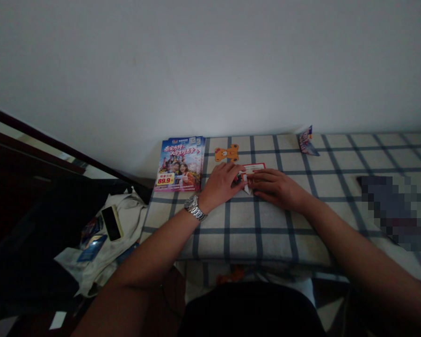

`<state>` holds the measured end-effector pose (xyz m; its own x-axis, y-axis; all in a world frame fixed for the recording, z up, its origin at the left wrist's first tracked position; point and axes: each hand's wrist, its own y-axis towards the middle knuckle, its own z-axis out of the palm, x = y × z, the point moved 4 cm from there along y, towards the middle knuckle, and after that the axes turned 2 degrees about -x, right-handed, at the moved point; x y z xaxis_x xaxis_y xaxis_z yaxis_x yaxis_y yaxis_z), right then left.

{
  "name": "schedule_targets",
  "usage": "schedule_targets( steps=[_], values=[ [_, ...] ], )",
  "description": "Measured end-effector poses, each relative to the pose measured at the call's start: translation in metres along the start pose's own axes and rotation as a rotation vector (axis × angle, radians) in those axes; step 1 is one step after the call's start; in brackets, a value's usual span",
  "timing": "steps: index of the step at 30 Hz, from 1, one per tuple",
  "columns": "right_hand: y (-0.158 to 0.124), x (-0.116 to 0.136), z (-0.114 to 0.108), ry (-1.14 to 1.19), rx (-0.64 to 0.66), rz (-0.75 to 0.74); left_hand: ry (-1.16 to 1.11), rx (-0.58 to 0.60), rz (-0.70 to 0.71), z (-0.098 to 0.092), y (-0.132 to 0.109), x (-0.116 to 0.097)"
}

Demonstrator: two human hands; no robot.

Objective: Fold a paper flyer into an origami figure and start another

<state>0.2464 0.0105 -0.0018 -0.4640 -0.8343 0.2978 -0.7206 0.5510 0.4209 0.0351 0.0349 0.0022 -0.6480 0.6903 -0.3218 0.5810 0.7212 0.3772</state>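
Head view: mid-frame, our left hand [223, 181] pinches a red-edged folded paper [257, 166]; our right hand [278, 187] touches it, but we can't tell if it grips. If either slips, the fold may go crooked.

Paper [255, 166], white with red border, partly covered; pointed white tip toward surface's [243, 238] front edge; lies short of back edge.
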Motion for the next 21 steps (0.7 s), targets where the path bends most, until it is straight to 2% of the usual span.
schedule_targets(
  steps=[13,21],
  values=[
    [-0.0013,0.0022,0.0013,-0.024,0.013,0.02,-0.057,-0.022,-0.098,0.0026,0.0012,0.0013],
    [-0.001,0.0039,0.0026,-0.076,0.014,-0.001,-0.054,-0.038,-0.111,0.0035,0.002,0.0013]
  ],
)
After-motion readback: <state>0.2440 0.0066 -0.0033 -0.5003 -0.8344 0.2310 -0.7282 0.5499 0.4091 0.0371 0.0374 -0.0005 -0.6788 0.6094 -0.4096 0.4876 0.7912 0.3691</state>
